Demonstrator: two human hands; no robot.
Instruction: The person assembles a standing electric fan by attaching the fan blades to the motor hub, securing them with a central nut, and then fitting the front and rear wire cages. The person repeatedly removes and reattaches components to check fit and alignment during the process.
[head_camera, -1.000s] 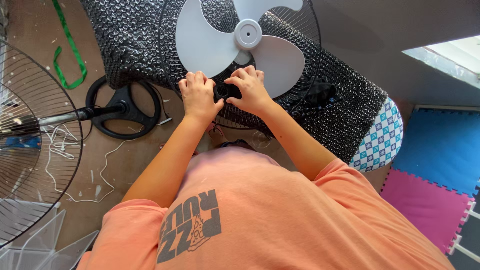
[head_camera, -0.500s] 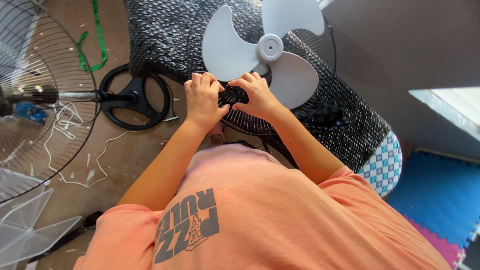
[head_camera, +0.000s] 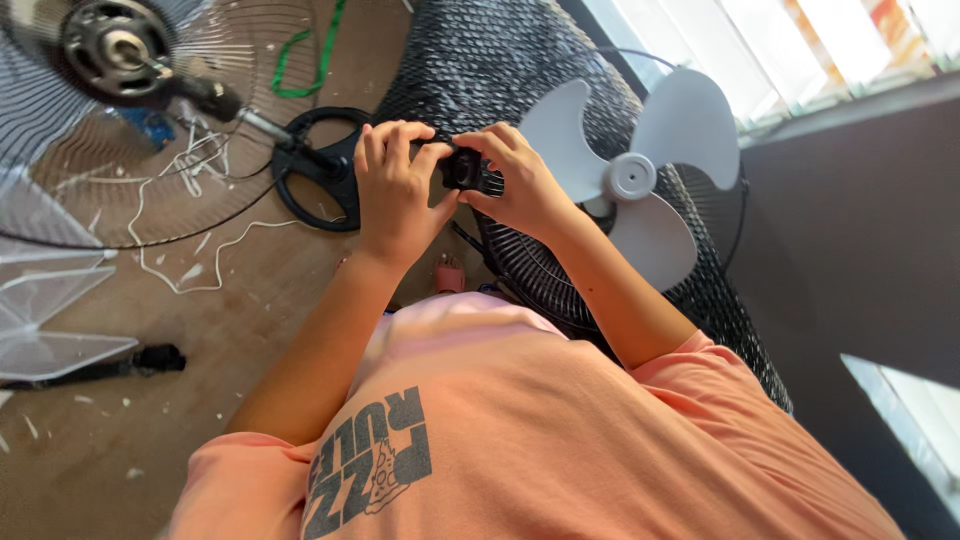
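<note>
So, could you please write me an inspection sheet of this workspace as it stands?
Surface: brown floor, littered with white scraps.
Job's things: small black part pinched at the rim of a black fan grille; white blade mounted.
Clutter: second grille, black ring base, green strap, clear blades.
Grippers: left hand and right hand both grip the part.
Cables: white cord lies loose.
Surroundings: woven black seat, window.

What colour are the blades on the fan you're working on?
The fan blades are pale grey-white, three of them on a matching hub, seen clearly in the head view.
</note>
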